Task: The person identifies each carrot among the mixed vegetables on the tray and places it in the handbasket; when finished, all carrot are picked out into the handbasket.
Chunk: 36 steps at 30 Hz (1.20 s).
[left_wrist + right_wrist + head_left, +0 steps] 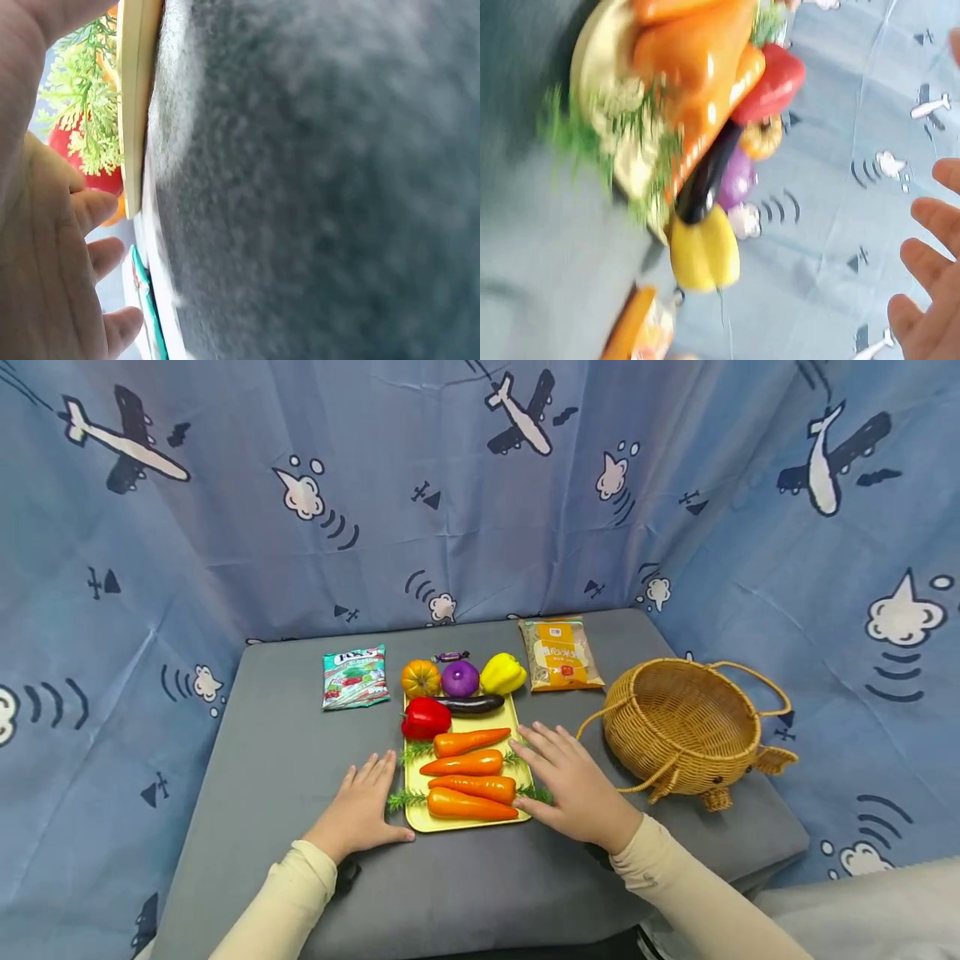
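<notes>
A yellow tray [487, 723] holds several orange carrots [471, 806] with green tops, a red bell pepper [425, 718] and a dark eggplant [471, 705]. Along its far end lie a small orange pumpkin [421, 678], a purple onion-like vegetable [460, 678] and a yellow bell pepper [503, 674]. My left hand [362, 810] lies by the tray's near left corner, fingers extended; the left wrist view shows its fingers beside the tray wall [132, 112]. At the tray's right edge, my right hand [577, 789] spreads its fingers, holding nothing. Contact with the tray is unclear.
A wicker basket [622, 727] with handles and an animal snout stands at the right. A teal candy bag [356, 678] lies left of the tray, a grain packet [560, 653] behind it to the right. One wrapped candy [452, 657] sits beyond the vegetables. Blue curtains [420, 527] surround the table.
</notes>
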### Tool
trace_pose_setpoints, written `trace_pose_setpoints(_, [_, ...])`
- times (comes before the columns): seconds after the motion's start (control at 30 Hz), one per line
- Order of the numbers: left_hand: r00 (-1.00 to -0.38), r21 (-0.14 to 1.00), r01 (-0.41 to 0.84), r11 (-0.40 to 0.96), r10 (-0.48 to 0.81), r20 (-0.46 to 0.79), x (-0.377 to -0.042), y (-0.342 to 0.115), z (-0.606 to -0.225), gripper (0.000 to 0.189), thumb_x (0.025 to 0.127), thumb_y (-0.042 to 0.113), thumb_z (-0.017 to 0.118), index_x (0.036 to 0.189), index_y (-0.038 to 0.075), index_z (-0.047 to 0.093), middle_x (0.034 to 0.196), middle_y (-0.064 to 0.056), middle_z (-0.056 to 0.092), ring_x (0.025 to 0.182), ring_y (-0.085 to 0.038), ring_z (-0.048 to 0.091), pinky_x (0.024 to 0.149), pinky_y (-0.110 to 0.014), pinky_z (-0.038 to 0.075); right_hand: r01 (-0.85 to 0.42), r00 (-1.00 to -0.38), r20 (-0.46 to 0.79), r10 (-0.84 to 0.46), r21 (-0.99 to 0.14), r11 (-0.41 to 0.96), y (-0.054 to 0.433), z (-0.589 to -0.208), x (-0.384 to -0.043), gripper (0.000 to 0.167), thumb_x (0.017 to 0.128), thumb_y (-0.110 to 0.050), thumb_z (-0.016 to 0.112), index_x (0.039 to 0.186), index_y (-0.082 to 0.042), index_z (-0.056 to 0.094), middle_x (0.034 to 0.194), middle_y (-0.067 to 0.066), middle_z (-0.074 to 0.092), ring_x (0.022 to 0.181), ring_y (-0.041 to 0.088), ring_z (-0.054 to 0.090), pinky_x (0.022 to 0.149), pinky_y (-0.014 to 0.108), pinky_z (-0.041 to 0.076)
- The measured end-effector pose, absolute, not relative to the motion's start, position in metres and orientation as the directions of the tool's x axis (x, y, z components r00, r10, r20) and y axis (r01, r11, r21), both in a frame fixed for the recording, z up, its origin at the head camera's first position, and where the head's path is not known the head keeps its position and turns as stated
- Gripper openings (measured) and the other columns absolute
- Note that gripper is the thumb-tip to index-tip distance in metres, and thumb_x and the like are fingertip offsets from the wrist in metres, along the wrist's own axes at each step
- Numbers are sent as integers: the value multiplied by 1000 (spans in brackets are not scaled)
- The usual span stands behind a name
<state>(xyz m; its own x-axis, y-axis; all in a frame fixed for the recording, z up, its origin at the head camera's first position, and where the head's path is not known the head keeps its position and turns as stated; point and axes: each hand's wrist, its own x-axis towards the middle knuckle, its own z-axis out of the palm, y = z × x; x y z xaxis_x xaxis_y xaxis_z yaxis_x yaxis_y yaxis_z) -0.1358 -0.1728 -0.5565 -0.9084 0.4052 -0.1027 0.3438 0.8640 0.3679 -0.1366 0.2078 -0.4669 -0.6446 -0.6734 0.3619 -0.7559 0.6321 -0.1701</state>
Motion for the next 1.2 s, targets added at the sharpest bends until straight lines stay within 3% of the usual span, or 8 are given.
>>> trace_pose_setpoints(0.1, [-908, 359, 346, 867, 406, -106, -137, -168, -557, 137, 77, 69, 87, 169, -3, 16, 174, -20, 22, 160, -43, 19, 125, -68, 15, -780, -612, 384, -692, -146, 609, 194, -477, -136, 70, 92, -43, 85, 149, -8, 63, 150, 14, 59, 140, 36, 53, 120, 65, 34])
trace_pose_setpoints(0.2, [-910, 353, 347, 869, 402, -96, -137, -164, -558, 137, 76, 68, 88, 169, -3, 17, 173, -20, 25, 159, -42, 22, 125, -68, 18, -778, -610, 369, -702, -110, 619, 182, -492, -135, 60, 88, -39, 89, 139, -12, 72, 133, 7, 69, 122, 28, 64, 112, 58, 44])
trace_pose_setpoints(0.27, [-909, 362, 350, 864, 406, -90, -135, -163, -559, 136, 76, 67, 89, 169, -2, 17, 173, -19, 26, 158, -41, 25, 125, -67, 20, -771, -618, 345, -707, -86, 632, 177, -503, -133, 55, 88, -38, 90, 135, -14, 76, 124, 3, 73, 110, 24, 67, 98, 49, 53])
trace_pose_setpoints(0.37, [-905, 371, 359, 856, 417, -85, -133, -162, -560, 137, 75, 67, 90, 170, 0, 17, 172, -18, 29, 157, -39, 29, 124, -66, 22, -756, -635, 316, -705, -67, 651, 170, -516, -130, 48, 88, -39, 90, 128, -15, 79, 114, 1, 75, 97, 19, 70, 78, 40, 56])
trace_pose_setpoints(0.43, [-902, 379, 366, 850, 425, -80, -133, -162, -560, 139, 74, 68, 90, 170, 1, 16, 171, -18, 32, 156, -39, 32, 124, -65, 24, -748, -644, 308, -700, -62, 661, 166, -521, -129, 45, 87, -40, 90, 123, -15, 81, 110, 0, 74, 92, 17, 71, 71, 37, 58])
trace_pose_setpoints(0.67, [-898, 377, 378, 845, 434, -72, -137, -162, -560, 142, 72, 70, 90, 170, 0, 16, 167, -21, 38, 153, -40, 37, 122, -67, 28, -740, -654, 301, -694, -62, 670, 160, -525, -131, 38, 83, -39, 94, 112, -16, 83, 102, -3, 71, 84, 14, 69, 70, 34, 61])
trace_pose_setpoints(0.93, [-902, 401, 372, 837, 429, -58, -136, -163, -557, 141, 71, 66, 94, 170, -1, 18, 164, -23, 42, 147, -44, 42, 119, -71, 29, -735, -670, 234, -705, -72, 674, 150, -529, -133, 38, 85, -46, 91, 109, -18, 82, 92, -6, 61, 65, 7, 56, 55, 26, 54])
trace_pose_setpoints(1.2, [-898, 397, 363, 843, 430, -90, -140, -161, -558, 142, 71, 70, 91, 171, 3, 16, 165, -21, 41, 148, -44, 41, 120, -70, 28, -733, -668, 219, -712, -27, 679, 143, -532, -134, 37, 84, -45, 92, 107, -18, 82, 91, -5, 63, 70, 10, 64, 60, 30, 57])
